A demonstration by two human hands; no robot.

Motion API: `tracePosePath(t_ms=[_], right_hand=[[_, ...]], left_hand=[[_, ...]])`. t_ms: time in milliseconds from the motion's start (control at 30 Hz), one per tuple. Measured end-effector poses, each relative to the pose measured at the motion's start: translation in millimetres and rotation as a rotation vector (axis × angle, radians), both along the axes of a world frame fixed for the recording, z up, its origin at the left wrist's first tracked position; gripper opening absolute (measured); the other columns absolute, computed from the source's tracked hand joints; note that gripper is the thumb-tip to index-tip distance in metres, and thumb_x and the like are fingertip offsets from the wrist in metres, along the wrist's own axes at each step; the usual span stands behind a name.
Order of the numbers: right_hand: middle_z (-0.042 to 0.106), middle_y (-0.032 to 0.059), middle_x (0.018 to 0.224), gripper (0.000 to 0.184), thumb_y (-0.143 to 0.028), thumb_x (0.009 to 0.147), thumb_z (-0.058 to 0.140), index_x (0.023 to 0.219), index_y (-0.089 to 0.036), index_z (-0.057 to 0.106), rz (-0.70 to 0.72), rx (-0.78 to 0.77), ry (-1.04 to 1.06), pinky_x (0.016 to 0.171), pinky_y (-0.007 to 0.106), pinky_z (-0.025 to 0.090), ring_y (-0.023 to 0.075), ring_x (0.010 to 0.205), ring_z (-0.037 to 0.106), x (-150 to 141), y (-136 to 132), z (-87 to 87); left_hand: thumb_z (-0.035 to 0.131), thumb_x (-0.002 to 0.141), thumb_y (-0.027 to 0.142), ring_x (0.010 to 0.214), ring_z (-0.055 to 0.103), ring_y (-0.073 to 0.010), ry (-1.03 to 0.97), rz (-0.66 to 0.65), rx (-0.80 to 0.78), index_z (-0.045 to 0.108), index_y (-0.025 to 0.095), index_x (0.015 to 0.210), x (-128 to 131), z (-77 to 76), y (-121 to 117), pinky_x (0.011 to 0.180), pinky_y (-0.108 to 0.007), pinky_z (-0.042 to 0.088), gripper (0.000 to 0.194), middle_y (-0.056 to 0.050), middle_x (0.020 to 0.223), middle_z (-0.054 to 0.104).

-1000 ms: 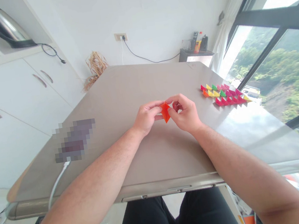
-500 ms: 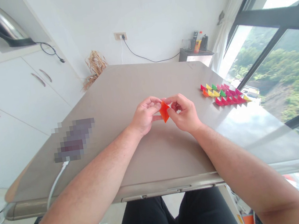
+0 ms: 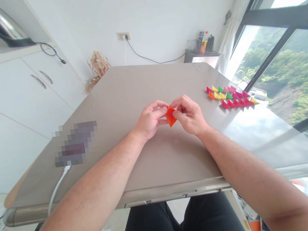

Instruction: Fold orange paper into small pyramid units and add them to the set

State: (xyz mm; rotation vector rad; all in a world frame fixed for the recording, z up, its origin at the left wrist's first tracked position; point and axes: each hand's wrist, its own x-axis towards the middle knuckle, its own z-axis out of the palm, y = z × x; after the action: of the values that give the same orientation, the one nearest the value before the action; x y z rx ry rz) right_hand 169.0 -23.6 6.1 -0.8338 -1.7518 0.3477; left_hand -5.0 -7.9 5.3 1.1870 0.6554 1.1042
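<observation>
Between my two hands is a small orange folded paper point(image 3: 170, 117), diamond-shaped with its point towards me. My left hand point(image 3: 151, 120) pinches its left side between thumb and fingers. On the opposite side, my right hand point(image 3: 189, 114) grips the paper's right edge, thumb in front and index finger at the top. The fingertips of both hands nearly meet at the upper corner, and they hide part of the folds. The paper is held just above the grey-brown table point(image 3: 149, 162).
Several small folded paper pieces point(image 3: 234, 96) in red, pink, yellow, green and orange stand in rows at the table's right. A blurred-out dark object point(image 3: 74, 144) with a white cable point(image 3: 57, 188) lies at the left. A window point(image 3: 288, 50) is on the right.
My hands stay in nearly the same place. The orange paper has shifted slightly right and shows a little wider between my fingers.
</observation>
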Motion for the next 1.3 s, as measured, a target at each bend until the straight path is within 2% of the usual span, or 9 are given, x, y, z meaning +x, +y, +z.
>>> tracePosePath(t_ms=[267,400,567,800,1067,1300], right_hand=[[0.064,-0.0009,0.084,0.019,-0.016,0.081,0.056,0.096,-0.024,0.064,-0.003,-0.041,0.038,0.061,0.028,0.047,0.0112,0.062,0.054,-1.9,0.1,-2.5],[0.069,0.0009,0.094,0.021,-0.020,0.084,0.058,0.104,-0.024,0.063,-0.014,-0.070,0.049,0.060,0.028,0.049,0.0107,0.063,0.056,-2.7,0.9,-4.5],[0.069,0.0006,0.087,0.013,-0.019,0.084,0.058,0.095,-0.024,0.064,-0.029,-0.051,0.039,0.061,0.029,0.048,0.0117,0.063,0.057,-2.7,0.2,-4.1],[0.066,0.0001,0.086,0.016,-0.019,0.084,0.057,0.096,-0.024,0.067,-0.019,-0.053,0.004,0.061,0.029,0.048,0.0115,0.063,0.055,-1.3,1.1,-3.9],[0.056,-0.0034,0.074,0.003,-0.024,0.084,0.060,0.087,-0.024,0.061,0.021,-0.129,0.017,0.057,0.028,0.044,0.0102,0.055,0.044,2.4,1.6,-1.1],[0.055,-0.0031,0.071,0.002,-0.026,0.084,0.060,0.085,-0.024,0.061,0.043,-0.141,0.054,0.055,0.028,0.042,0.0112,0.056,0.045,3.3,2.9,-0.6]], left_hand=[[0.076,0.080,0.031,0.081,0.069,-0.0187,-0.002,0.036,-0.037,0.071,0.020,0.086,0.6,0.1,1.2,0.069,-0.035,0.059,0.013,-0.003,0.087,0.071],[0.077,0.079,0.031,0.081,0.070,-0.0194,0.003,0.053,-0.069,0.071,0.019,0.085,0.9,-0.1,2.5,0.070,-0.035,0.058,0.014,-0.004,0.088,0.071],[0.076,0.079,0.031,0.078,0.068,-0.0185,0.006,0.071,-0.071,0.071,0.020,0.087,1.2,0.0,2.8,0.069,-0.036,0.058,0.015,-0.004,0.088,0.070],[0.076,0.079,0.030,0.080,0.067,-0.0184,-0.003,0.066,-0.062,0.066,0.019,0.085,1.4,4.6,-0.9,0.069,-0.036,0.058,0.016,-0.003,0.086,0.068],[0.075,0.082,0.031,0.083,0.068,-0.0187,0.036,0.017,-0.009,0.069,0.021,0.091,0.8,1.0,-0.5,0.069,-0.035,0.059,0.014,-0.003,0.088,0.069],[0.079,0.079,0.030,0.092,0.070,-0.0207,0.002,0.041,0.051,0.068,0.021,0.090,1.9,1.9,-1.1,0.071,-0.035,0.061,0.019,-0.005,0.107,0.072]])
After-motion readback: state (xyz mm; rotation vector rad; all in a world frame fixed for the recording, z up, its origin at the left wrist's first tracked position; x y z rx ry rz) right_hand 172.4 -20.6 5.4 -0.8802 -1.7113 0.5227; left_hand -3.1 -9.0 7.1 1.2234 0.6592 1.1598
